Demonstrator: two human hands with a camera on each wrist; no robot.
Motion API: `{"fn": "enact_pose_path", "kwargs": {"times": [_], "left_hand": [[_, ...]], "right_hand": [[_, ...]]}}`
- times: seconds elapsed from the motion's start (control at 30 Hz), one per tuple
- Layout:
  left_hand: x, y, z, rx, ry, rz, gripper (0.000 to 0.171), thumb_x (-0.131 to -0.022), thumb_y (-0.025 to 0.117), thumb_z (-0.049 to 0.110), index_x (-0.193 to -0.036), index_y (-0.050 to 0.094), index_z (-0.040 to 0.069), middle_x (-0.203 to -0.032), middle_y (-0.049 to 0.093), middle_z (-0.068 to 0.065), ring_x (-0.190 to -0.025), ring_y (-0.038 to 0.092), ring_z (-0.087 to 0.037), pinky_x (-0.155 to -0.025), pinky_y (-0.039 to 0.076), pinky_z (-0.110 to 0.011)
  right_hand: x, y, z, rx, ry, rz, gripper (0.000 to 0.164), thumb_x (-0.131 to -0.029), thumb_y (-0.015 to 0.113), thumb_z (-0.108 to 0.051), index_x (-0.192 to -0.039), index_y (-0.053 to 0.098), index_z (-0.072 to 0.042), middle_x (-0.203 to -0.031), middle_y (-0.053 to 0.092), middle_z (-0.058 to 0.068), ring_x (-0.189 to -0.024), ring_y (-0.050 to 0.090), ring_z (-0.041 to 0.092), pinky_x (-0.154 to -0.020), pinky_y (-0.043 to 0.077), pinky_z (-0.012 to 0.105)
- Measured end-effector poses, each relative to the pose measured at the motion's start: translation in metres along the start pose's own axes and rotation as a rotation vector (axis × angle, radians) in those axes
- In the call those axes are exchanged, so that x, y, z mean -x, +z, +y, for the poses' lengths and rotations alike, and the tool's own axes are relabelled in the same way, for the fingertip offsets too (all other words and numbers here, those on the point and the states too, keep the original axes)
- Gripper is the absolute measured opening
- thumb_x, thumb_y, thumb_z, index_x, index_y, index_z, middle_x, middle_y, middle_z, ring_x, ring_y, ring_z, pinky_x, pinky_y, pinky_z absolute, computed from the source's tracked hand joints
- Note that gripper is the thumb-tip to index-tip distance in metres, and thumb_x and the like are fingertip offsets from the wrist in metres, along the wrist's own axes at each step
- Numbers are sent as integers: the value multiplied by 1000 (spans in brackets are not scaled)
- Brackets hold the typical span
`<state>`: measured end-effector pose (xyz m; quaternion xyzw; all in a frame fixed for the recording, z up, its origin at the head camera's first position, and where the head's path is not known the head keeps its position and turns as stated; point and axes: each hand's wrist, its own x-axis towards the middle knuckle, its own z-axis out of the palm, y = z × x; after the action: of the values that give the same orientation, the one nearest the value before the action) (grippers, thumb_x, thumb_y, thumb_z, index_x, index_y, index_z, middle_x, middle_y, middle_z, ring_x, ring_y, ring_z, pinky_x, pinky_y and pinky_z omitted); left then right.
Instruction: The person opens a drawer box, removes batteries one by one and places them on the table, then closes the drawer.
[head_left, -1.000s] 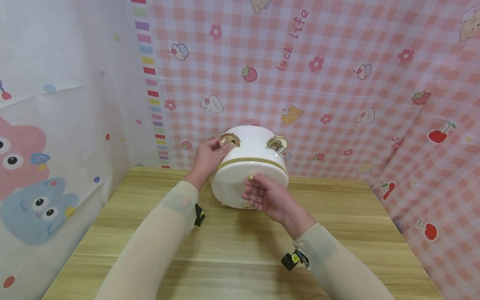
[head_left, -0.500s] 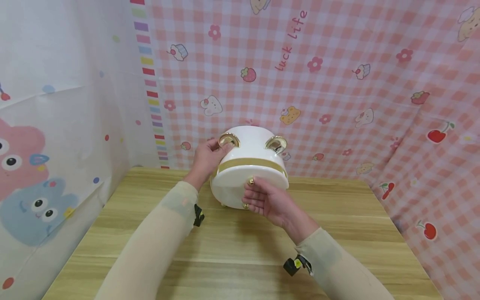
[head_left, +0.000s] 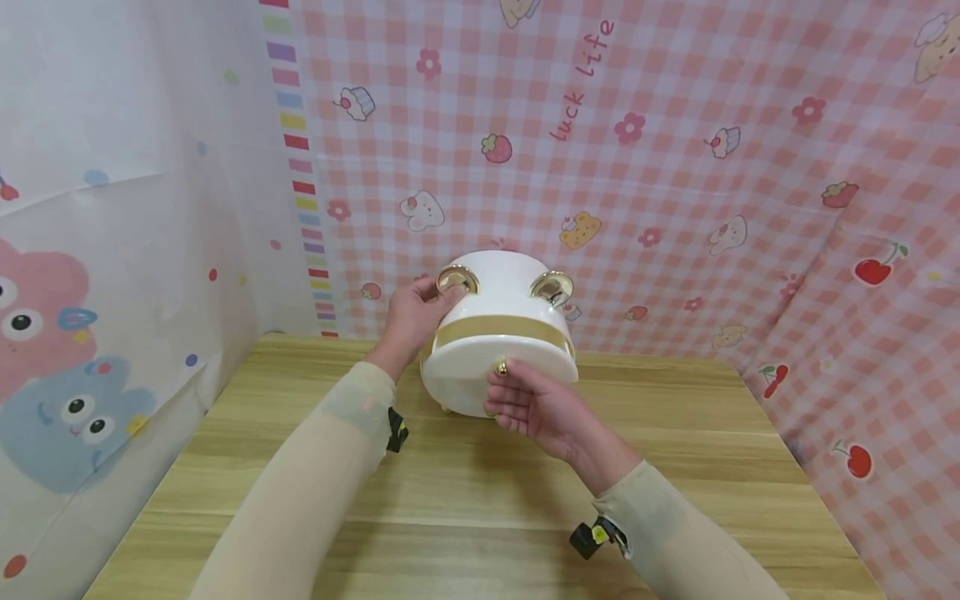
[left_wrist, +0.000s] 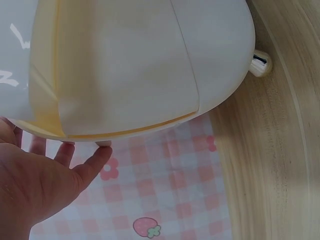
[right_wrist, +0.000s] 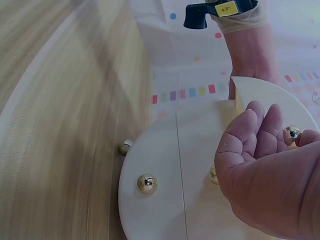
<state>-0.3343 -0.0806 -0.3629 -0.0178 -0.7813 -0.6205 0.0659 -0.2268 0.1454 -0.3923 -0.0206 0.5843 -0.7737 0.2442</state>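
Note:
A glossy white rounded storage box [head_left: 501,275] with small drawers stands at the back of the table. Two gold ring-shaped ears [head_left: 552,287] sit on its top. My left hand [head_left: 415,321] grips the left ear, thumb over its front and fingers behind. My right hand [head_left: 542,410] pinches the gold knob [head_left: 502,367] of the top drawer [head_left: 457,371] between thumb and index finger, the other fingers loosely bent below. That drawer's front juts out from the body, leaving a yellowish gap. In the right wrist view, lower gold knobs [right_wrist: 147,184] show on the closed fronts.
The box rests on a wood-grain table [head_left: 450,517], close to a pink checked cloth [head_left: 645,167] hung behind it. A white patterned cloth [head_left: 187,275] hangs at the left. Gold feet [left_wrist: 261,63] support the box.
My right hand has moved slightly down and toward me, drawing the top drawer out by its knob, so the gap above it has widened. My left hand has stayed on the ear.

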Motion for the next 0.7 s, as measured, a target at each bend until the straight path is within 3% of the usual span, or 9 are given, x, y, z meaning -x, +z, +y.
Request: {"fn": "enact_pose_path", "kwargs": {"times": [0.27,0.7], "left_hand": [[0,0,1,-8,0,6,40,-99,78,39,-127,77,11,-123,76,-11,-97,64,-16,-79,52,-22],[-1,1,0,12,-5,-2,41,-99,79,38,-129,76,11,-130,75,-11,-104,66,-17,-87,55,-26]], "right_hand": [[4,1,0,21,5,0,39,-114,48,-41,-104,78,-18,-89,80,-8,-91,77,11,-82,59,24],[10,2,2,23,17,-4,40,-114,49,-42,-112,77,-13,-94,81,-5,-94,77,13,-85,59,27]]}}
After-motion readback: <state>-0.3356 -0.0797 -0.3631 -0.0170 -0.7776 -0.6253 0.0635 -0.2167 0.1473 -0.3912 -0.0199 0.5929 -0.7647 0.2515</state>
